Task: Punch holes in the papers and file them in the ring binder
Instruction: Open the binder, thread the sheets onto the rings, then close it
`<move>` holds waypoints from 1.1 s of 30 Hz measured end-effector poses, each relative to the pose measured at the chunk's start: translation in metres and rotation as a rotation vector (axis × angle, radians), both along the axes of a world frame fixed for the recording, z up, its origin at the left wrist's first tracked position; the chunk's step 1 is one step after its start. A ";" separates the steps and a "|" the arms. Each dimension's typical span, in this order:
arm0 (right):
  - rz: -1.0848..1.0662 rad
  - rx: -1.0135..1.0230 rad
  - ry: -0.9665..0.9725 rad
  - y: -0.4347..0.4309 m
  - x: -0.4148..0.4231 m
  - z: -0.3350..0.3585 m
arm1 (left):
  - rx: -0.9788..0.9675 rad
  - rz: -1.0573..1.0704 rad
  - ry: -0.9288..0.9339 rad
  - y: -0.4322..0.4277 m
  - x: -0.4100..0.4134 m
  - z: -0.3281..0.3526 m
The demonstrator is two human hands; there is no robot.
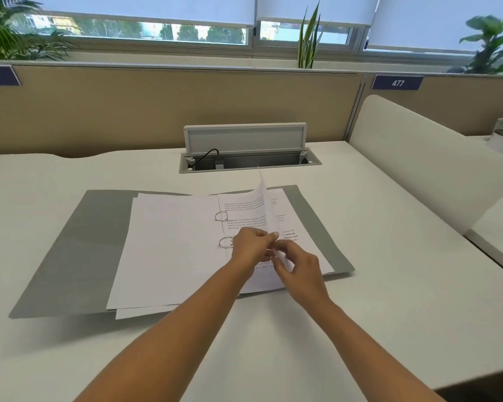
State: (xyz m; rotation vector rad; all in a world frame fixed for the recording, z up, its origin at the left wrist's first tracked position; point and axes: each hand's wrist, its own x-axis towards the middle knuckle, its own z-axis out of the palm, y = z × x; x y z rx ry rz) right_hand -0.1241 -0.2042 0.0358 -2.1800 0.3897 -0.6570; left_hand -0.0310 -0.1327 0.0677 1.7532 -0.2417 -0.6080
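A grey ring binder point(70, 250) lies open and flat on the white desk. Two metal rings point(221, 216) stand at its middle. Blank-side papers point(169, 245) are turned over onto the left half, and printed pages point(288, 224) lie on the right half. One sheet point(263, 198) stands curled up over the right stack. My left hand point(249, 246) pinches this sheet's lower edge just right of the near ring. My right hand point(299, 268) touches the same edge with its fingertips, right beside the left hand. No hole punch is in view.
An open cable hatch point(247, 158) with a black cable sits in the desk behind the binder. A tan partition point(157, 111) closes the back and a white divider point(418, 158) the right side. Bare desk surface point(389, 300) lies right of and in front of the binder.
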 end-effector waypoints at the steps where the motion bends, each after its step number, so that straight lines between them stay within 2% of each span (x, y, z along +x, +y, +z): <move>1: 0.016 -0.010 0.008 0.001 0.000 0.000 | 0.023 0.008 -0.033 0.000 0.001 0.001; 7: 0.101 0.063 -0.016 0.001 -0.003 0.001 | 0.041 0.055 -0.049 0.007 0.012 0.003; 10: 0.066 0.162 -0.065 -0.005 -0.002 0.001 | 0.059 0.105 -0.069 0.018 0.021 0.005; 14: -0.007 0.184 -0.040 -0.017 0.002 -0.004 | 0.035 0.161 -0.106 0.041 0.033 0.014; 19: -0.072 0.125 0.047 -0.033 0.003 -0.014 | 0.031 0.245 -0.167 0.085 0.049 0.022; 28: -0.136 -0.032 0.257 -0.048 0.006 -0.029 | -0.028 0.449 -0.152 0.170 0.067 0.021; 33: -0.158 -0.094 0.320 -0.049 0.006 -0.037 | 0.090 0.520 -0.146 0.206 0.069 -0.003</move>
